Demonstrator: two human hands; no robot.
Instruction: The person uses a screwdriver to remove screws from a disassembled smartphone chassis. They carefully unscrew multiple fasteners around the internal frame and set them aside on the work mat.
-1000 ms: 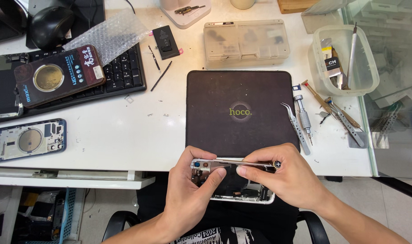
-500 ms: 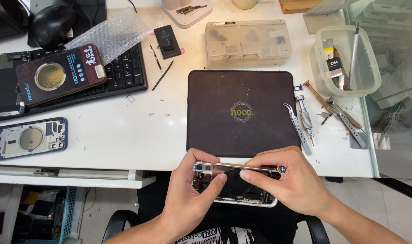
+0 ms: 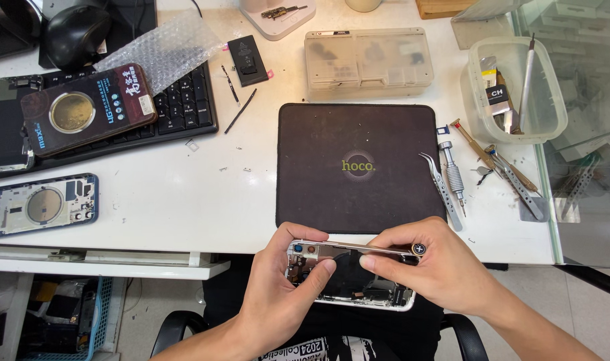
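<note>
While the left hand (image 3: pixel 278 294) stays clamped around the opened phone frame (image 3: pixel 348 277) just below the desk edge, thumb on its upper end, the right hand (image 3: pixel 429 271) has slid its pinched screwdriver (image 3: pixel 372 248) slightly right across the frame top. Small shift only, work stays inside the frame. Dark mat (image 3: pixel 358 167) sits bare.
</note>
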